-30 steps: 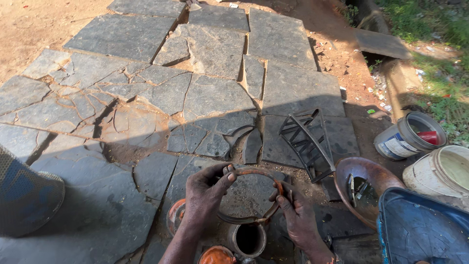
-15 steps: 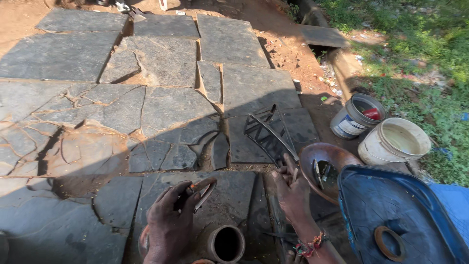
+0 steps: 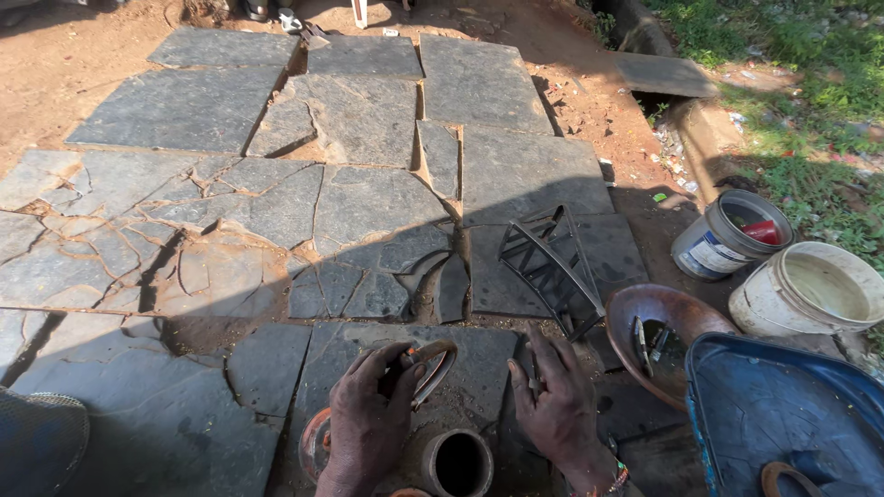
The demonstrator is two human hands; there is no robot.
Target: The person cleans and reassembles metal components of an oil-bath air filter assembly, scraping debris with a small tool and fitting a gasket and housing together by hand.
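My left hand (image 3: 370,416) grips a rusty metal ring (image 3: 433,370) and holds it edge-on above a flat grey stone slab (image 3: 479,364). My right hand (image 3: 555,410) rests flat on the same slab, fingers spread, with nothing visibly in it. A short rusty metal cylinder (image 3: 458,462), open at the top, stands between my two wrists. Another rusty round part (image 3: 313,442) shows under my left wrist.
A black metal wire frame (image 3: 550,262) lies on the stones ahead. To the right are a brown bowl (image 3: 645,313) with small tools, a blue tub (image 3: 783,405), and two paint buckets (image 3: 727,235) (image 3: 810,287). Cracked stone paving and red earth surround.
The view has shifted left and up. My left hand tilted the ring from lying flat to edge-on. My right hand let go of the ring and settled flat on the slab.
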